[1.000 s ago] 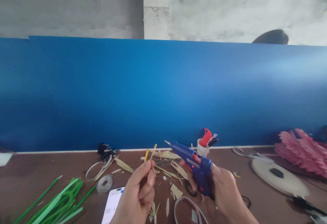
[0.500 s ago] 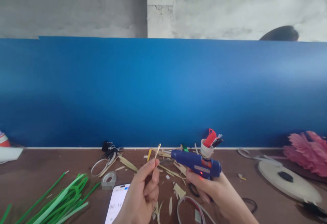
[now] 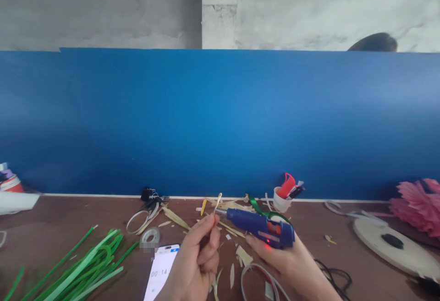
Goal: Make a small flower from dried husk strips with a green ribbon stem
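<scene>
Between thumb and fingertips, my left hand (image 3: 196, 256) pinches a thin pale dried-leaf strip (image 3: 217, 201) that stands upright. My right hand (image 3: 275, 256) is wrapped round a blue hot glue gun (image 3: 256, 227) with a small red light on. Its metal nozzle points left and reaches the strip just above my left fingertips; whether it touches cannot be made out. Dried leaf scraps (image 3: 243, 256) lie on the table beneath and behind both hands. A phone (image 3: 160, 269) showing a timer lies left of my left hand.
On the brown table (image 3: 113, 214) lie green pipe cleaners (image 3: 82, 269), a tape roll (image 3: 150, 237) and black scissors (image 3: 151, 204). A white cup of tools (image 3: 281, 202), a cream oval base (image 3: 395, 246) and pink paper (image 3: 417, 207) stand right. A blue partition (image 3: 220, 122) rises behind; a person's head shows above it.
The glue gun has moved left and its nozzle now meets the strip in view. My left hand keeps its pinch. The whole view has shifted slightly.
</scene>
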The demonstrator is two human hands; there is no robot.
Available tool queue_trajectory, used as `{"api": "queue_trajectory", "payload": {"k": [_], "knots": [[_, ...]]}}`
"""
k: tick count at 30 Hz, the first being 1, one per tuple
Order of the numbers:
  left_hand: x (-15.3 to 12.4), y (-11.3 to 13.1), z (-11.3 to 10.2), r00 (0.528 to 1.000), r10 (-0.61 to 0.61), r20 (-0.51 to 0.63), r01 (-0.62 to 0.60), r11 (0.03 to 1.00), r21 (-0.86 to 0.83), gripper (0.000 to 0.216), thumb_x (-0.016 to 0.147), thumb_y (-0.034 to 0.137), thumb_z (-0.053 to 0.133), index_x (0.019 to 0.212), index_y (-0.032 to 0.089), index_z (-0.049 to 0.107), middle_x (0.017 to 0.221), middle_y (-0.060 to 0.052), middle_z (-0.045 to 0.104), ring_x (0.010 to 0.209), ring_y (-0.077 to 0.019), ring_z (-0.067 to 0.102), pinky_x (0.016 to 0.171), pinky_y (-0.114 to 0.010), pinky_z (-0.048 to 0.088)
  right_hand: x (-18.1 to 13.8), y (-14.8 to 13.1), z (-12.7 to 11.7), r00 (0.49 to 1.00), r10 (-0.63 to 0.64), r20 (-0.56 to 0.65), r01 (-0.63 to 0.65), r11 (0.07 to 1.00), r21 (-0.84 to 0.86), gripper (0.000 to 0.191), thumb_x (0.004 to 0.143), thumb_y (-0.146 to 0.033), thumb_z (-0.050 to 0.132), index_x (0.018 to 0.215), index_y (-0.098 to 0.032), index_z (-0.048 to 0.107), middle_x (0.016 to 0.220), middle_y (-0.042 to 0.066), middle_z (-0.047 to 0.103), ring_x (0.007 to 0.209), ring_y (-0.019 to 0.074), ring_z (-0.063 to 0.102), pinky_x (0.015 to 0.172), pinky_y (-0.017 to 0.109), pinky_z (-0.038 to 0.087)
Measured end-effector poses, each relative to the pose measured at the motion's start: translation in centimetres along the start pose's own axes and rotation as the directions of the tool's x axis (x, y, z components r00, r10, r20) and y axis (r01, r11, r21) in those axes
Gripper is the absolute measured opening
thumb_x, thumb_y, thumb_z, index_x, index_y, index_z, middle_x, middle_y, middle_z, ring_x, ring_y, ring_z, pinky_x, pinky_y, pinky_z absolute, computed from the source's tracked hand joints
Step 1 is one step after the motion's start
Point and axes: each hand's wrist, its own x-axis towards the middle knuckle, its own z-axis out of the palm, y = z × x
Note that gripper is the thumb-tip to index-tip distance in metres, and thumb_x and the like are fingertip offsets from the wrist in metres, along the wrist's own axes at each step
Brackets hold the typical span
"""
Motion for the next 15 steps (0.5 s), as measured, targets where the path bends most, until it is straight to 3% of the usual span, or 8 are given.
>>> {"api": "queue_trajectory", "payload": {"k": [7, 15], "knots": [[0.0, 0.0, 0.1, 1.000, -0.015, 0.008, 0.015, 1.000, -0.002, 0.032, 0.093, 0.020, 0.046, 0.067, 0.010, 0.061, 0.044, 0.007, 0.043, 0.031, 0.0002, 0.013, 0.031, -0.014, 0.011, 0.4, -0.4, -1.3, 0.984, 0.034, 0.174, -0.048, 0.996, 0.078, 0.014, 0.067, -0.032, 0.077, 0.070, -0.019, 0.071, 0.045, -0.002, 0.056, 0.035, 0.0088, 0.039, 0.033, 0.023, 0.035], [0.1, -0.1, -0.3, 0.999, -0.015, 0.041, 0.016, 0.999, -0.029, 0.033, 0.095, 0.019, 0.044, 0.070, 0.008, 0.062, 0.045, 0.007, 0.043, 0.031, 0.0008, 0.014, 0.031, -0.014, 0.011, 0.6, -0.2, -1.9, 0.977, -0.042, 0.209, 0.026, 0.996, 0.080, 0.011, 0.058, -0.022, 0.080, 0.066, -0.021, 0.074, 0.048, 0.001, 0.062, 0.045, 0.0157, 0.053, 0.040, 0.026, 0.044]]}}
